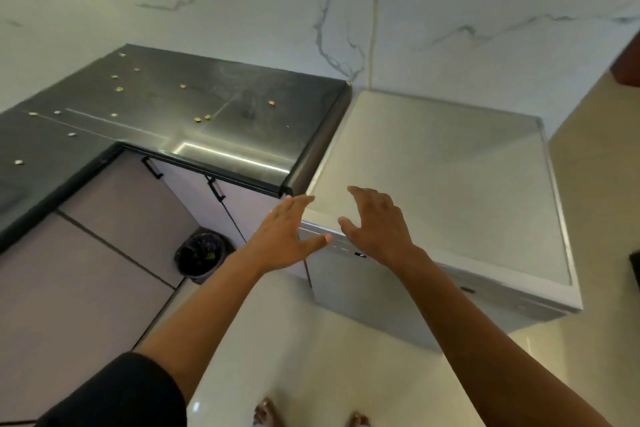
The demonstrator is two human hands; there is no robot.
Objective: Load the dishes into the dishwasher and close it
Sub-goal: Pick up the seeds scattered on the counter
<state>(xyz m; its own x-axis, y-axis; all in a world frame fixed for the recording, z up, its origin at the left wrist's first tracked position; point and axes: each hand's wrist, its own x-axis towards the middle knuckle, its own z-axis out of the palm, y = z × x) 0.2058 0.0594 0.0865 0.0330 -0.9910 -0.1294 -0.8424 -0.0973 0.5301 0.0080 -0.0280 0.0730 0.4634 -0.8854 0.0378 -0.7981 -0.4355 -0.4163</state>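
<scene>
A white freestanding dishwasher (436, 180) stands against the marble wall, to the right of the dark counter. Its door looks shut, with a thin control strip along the top front edge. My left hand (287, 236) hovers at the dishwasher's top left front corner, fingers spread, holding nothing. My right hand (375, 224) is just right of it, over the front edge of the top, fingers apart and empty. No dishes are in view.
A dark stone counter (173, 104) with small scattered bits runs to the left, above pale cabinet doors with black handles. A black-lined bin (201, 256) sits on the floor in the corner. The dishwasher's cable (373, 28) goes up to a wall socket. My bare feet are on a pale floor.
</scene>
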